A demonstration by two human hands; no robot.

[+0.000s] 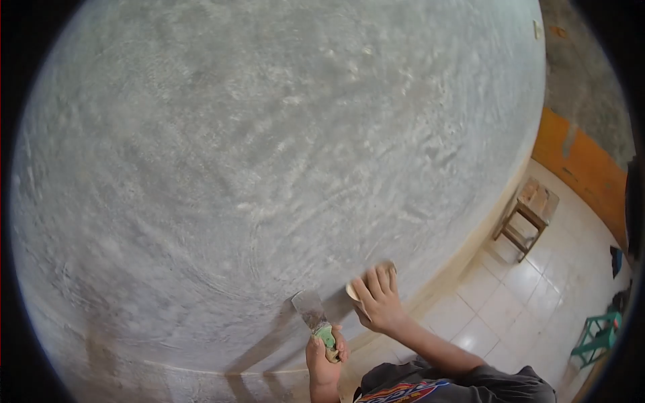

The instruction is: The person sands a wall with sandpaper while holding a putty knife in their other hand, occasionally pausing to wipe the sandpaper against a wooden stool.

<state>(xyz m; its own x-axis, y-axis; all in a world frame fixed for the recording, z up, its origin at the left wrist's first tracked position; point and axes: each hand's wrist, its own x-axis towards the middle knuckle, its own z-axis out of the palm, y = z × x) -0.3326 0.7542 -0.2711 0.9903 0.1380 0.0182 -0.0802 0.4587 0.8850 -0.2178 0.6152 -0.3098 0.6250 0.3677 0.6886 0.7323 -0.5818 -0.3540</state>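
Observation:
My left hand (324, 363) is closed around the green handle of a putty knife (310, 309). Its wide metal blade points up, the tip overlapping the grey plastered wall (269, 168). To the right, my right hand (380, 303) presses a flat tan pad (351, 291) against the wall, fingers bent over it. Only the pad's edges show past the fingers; the palm side is hidden. Swirled, patchy marks run across the wall's surface.
A wooden stool (534, 205) stands on the white tiled floor (500, 302) at right, close to the wall's base. Farther right is a green plastic stool (596, 339). An orange band (581, 168) runs along the adjoining wall, and a switch plate (537, 29) sits upper right.

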